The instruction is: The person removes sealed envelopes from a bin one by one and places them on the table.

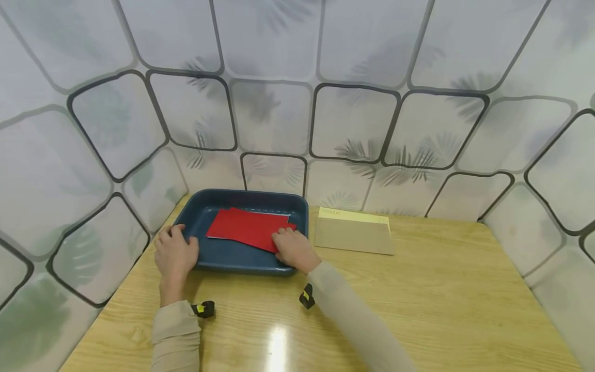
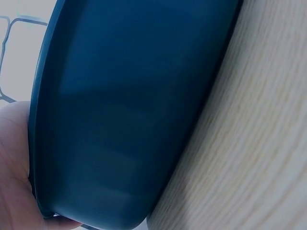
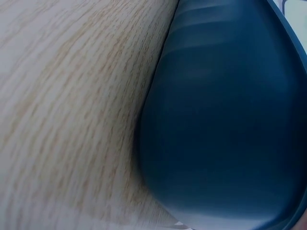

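Note:
A dark blue tray (image 1: pixel 214 261) stands on the wooden table against the back wall. Flat red envelopes (image 1: pixel 248 227) lie overlapping inside it, with thin white edges showing. My left hand (image 1: pixel 175 250) grips the tray's rim at the near left corner. In the left wrist view, that hand (image 2: pixel 14 167) wraps round the rim beside the tray's outer wall (image 2: pixel 120 105). Reaching over the near right corner, my right hand (image 1: pixel 295 249) pinches the right end of the red envelopes, its fingertips largely hidden. The right wrist view mostly shows the tray's outer wall (image 3: pixel 225 120).
To the right of the tray, a brown envelope (image 1: pixel 353 235) overlaps a yellow envelope (image 1: pixel 353 214) on the table (image 1: pixel 441 289). A patterned wall covering (image 1: pixel 274 119) rises behind and on both sides. Black straps with yellow marks sit near both wrists.

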`<state>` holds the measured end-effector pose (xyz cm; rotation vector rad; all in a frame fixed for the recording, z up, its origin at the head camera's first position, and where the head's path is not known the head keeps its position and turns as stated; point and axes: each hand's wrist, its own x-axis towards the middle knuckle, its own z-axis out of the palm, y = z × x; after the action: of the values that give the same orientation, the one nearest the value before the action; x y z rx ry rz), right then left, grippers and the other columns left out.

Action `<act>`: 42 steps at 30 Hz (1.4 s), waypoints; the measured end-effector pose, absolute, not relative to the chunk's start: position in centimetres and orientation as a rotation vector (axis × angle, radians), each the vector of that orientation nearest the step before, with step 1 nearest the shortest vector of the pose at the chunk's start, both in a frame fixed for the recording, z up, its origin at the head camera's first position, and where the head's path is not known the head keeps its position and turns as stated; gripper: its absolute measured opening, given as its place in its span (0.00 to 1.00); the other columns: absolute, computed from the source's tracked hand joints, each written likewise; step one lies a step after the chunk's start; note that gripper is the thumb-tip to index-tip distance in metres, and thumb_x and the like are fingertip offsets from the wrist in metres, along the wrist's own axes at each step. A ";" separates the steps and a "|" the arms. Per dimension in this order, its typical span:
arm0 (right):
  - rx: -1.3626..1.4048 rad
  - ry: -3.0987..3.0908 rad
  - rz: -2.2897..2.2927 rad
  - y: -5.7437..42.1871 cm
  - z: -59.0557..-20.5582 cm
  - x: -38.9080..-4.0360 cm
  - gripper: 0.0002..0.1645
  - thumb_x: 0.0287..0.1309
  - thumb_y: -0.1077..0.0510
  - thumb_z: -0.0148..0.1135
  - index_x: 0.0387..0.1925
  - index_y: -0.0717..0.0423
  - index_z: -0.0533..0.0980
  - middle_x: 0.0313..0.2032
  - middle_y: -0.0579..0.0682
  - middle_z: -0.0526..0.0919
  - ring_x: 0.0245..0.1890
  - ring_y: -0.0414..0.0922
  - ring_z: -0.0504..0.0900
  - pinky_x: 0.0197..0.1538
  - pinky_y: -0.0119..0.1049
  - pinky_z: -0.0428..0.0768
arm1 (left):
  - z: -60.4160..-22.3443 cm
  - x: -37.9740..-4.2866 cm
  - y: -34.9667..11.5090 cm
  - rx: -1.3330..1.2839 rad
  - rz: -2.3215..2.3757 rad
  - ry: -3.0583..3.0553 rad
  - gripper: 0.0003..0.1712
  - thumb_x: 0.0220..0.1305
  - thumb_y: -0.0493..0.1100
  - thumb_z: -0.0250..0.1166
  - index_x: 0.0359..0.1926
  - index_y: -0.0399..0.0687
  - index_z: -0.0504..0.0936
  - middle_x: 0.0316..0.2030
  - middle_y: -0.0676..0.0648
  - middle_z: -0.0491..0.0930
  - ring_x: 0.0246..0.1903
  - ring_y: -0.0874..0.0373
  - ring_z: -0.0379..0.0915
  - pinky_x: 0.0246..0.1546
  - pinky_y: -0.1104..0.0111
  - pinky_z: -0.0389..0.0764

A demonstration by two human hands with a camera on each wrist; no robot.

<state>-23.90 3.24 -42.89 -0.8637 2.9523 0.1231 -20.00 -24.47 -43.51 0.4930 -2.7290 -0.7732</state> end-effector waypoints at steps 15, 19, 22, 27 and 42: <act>-0.918 3.048 -0.003 3.4 -43.2 -23.9 0.08 0.66 0.55 0.58 0.33 0.52 0.81 0.33 0.49 0.79 0.32 0.45 0.79 0.36 0.36 0.81 | -43.3 -19.9 -24.3 0.505 -0.779 -2.737 0.27 0.68 0.45 0.48 0.65 0.35 0.64 0.67 0.28 0.54 0.65 0.29 0.51 0.56 0.36 0.61; -0.909 3.075 -0.115 3.5 -43.2 -23.9 0.10 0.68 0.57 0.55 0.32 0.53 0.80 0.31 0.49 0.78 0.28 0.43 0.80 0.34 0.35 0.82 | -43.3 -19.9 -24.3 0.495 -0.779 -2.733 0.27 0.68 0.44 0.48 0.64 0.35 0.65 0.67 0.28 0.54 0.65 0.29 0.51 0.55 0.35 0.62; -0.917 3.098 -0.181 3.5 -43.2 -23.9 0.12 0.69 0.57 0.53 0.32 0.54 0.80 0.31 0.49 0.78 0.28 0.44 0.81 0.34 0.34 0.82 | -43.3 -19.9 -24.3 0.492 -0.777 -2.735 0.27 0.68 0.44 0.47 0.64 0.35 0.65 0.67 0.28 0.54 0.65 0.29 0.50 0.55 0.35 0.61; -0.965 3.168 -0.232 3.6 -43.3 -23.9 0.12 0.70 0.57 0.55 0.32 0.55 0.80 0.29 0.50 0.78 0.28 0.45 0.81 0.33 0.35 0.82 | -43.4 -19.9 -24.4 0.495 -0.780 -2.742 0.26 0.69 0.44 0.47 0.64 0.35 0.65 0.68 0.28 0.53 0.65 0.29 0.50 0.54 0.35 0.61; -0.844 3.314 -0.870 4.1 -44.0 -23.6 0.10 0.67 0.56 0.60 0.37 0.58 0.84 0.36 0.51 0.82 0.34 0.44 0.81 0.41 0.34 0.83 | -43.4 -19.8 -24.4 0.495 -0.778 -2.737 0.26 0.68 0.44 0.47 0.62 0.35 0.67 0.67 0.28 0.54 0.65 0.28 0.50 0.54 0.35 0.62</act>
<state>-23.62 4.11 -43.97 -0.8435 3.3144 -0.8699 -19.81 -24.35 -43.40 0.4946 -2.7366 -0.7784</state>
